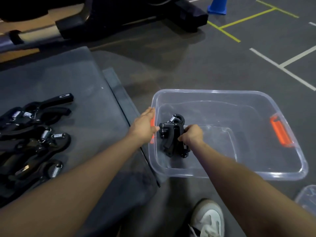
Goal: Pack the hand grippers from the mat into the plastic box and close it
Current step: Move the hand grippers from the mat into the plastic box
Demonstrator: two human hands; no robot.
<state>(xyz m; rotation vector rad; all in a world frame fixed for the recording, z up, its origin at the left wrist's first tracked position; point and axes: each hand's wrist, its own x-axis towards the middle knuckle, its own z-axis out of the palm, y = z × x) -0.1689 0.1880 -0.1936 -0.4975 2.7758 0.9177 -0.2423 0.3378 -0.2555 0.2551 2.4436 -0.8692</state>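
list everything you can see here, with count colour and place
plastic box: one, clear with orange latches, on the floor at right, open
hand grippers in the box: a small bunch, black, held over the box's left end
hand grippers on the mat: a pile, count unclear, black with silver springs, at left
mat: one, grey, on the floor at left
cone: one, blue, top right
shoe: one, white, bottom centre
left hand: open, touching the box's left rim
right hand: grips the bunch
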